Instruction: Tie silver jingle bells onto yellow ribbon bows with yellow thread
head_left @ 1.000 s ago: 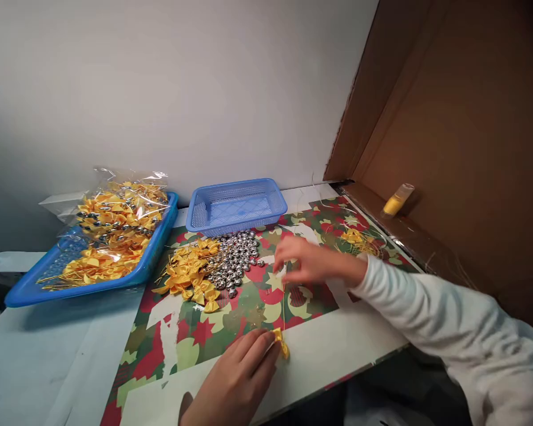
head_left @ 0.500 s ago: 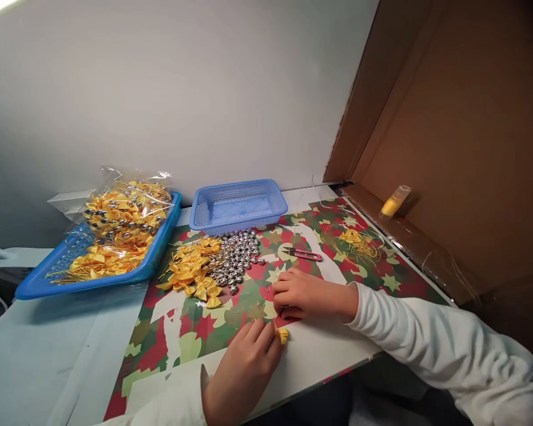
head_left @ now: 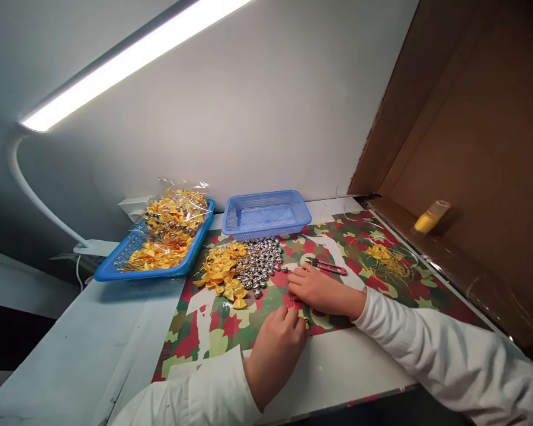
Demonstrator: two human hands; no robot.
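My left hand [head_left: 279, 349], fingers curled, pinches a yellow ribbon bow [head_left: 306, 323]; only a bit of the bow shows past the fingertips. Just beyond, my right hand [head_left: 322, 291] hovers low over the camouflage-patterned sheet with its fingers bent together. What those fingers hold is hidden from me. Silver bells [head_left: 262, 263] lie in a heap left of my right hand, against a pile of yellow ribbon bows [head_left: 222, 272] with thin gold ties. Red-handled thread snips [head_left: 326, 265] rest just beyond my right hand.
A blue basket [head_left: 146, 273] at left carries more bows and a clear bag of bows with bells. Another blue basket [head_left: 266, 229] stands by the wall. Yellow thread scraps [head_left: 388, 260] lie at right, near a yellow-filled tube [head_left: 430, 217]. A lamp [head_left: 137, 65] shines above.
The view has tilted up and shifted left, bringing in the lamp. My hands stay close together; less of the bow shows at my left fingertips now.
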